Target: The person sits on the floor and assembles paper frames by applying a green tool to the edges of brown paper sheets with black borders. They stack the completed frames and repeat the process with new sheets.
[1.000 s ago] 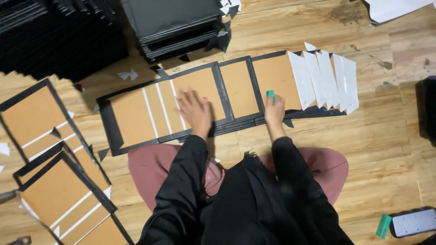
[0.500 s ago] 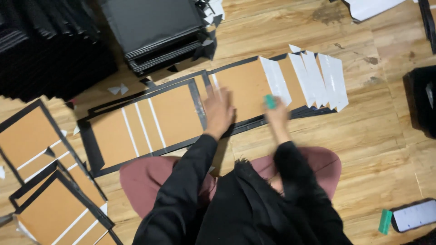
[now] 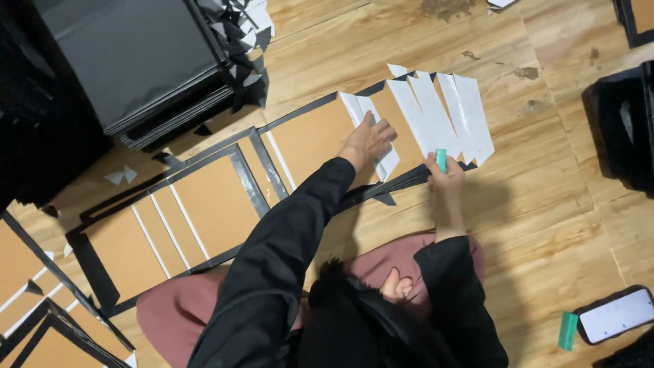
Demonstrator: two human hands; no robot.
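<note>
- Nearest the camera, at the bottom centre of the frame, I see black sleeves and pink-clad knees (image 3: 204, 320) resting on the wooden floor (image 3: 545, 225).
- At the lower right lie a phone (image 3: 616, 315) with a lit screen and, just beside it, a small green block (image 3: 567, 330).
- My right hand (image 3: 444, 174), right of centre, has its fingers pinched together on a small green scraper (image 3: 441, 159), which sits at the near edge of the white strips.
- My left hand (image 3: 368, 140), just left of it, lies flat with fingers spread, pressing on a white strip (image 3: 381, 153); it clasps nothing.
- Both hands rest on the right end of a long black-edged brown cardboard panel (image 3: 306, 140) running from lower left to upper right across the middle of the frame.
- More white strips (image 3: 449, 112) fan out over that panel's right end.
- The left section (image 3: 170, 225) carries thin white lines.
- Similar black-framed panels (image 3: 27, 300) lie at the lower left edge.
- Farthest, at the upper left, stands a stack of black sheets (image 3: 136, 61).
- A dark bin (image 3: 623, 129) sits at the right edge.
</note>
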